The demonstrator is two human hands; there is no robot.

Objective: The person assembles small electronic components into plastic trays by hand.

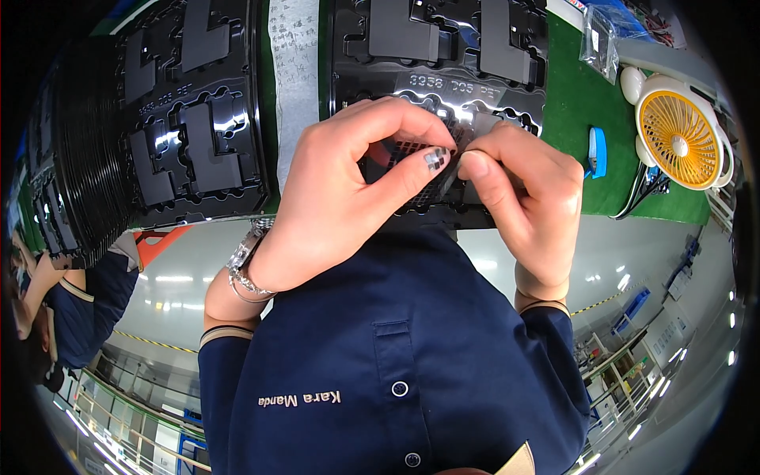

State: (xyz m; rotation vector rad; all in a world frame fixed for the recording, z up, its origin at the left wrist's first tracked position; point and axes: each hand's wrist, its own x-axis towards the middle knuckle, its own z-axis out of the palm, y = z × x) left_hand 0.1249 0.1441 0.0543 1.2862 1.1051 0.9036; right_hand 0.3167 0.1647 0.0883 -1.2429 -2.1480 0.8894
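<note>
My left hand (332,194) is curled over the near part of a black moulded tray (507,96), its thumb and forefinger closed together at the tips. Beneath those fingers shows a thin dark piece with a grid pattern (426,194), partly hidden by the hand. Close by on the right, my right hand (542,194) pinches thumb against forefinger at the piece's edge. What sits in that pinch is too small to make out. Dark L-shaped flat pieces (404,36) lie in the tray's far pockets.
Another black tray with L-shaped pieces (212,146) lies left, beside a tray stack (91,150). A paper strip (294,87) separates the trays. On the green mat (566,87) at right are a yellow-and-white fan (678,146), a blue object (598,150) and a clear bag (599,47). Another person (91,313) is at far left.
</note>
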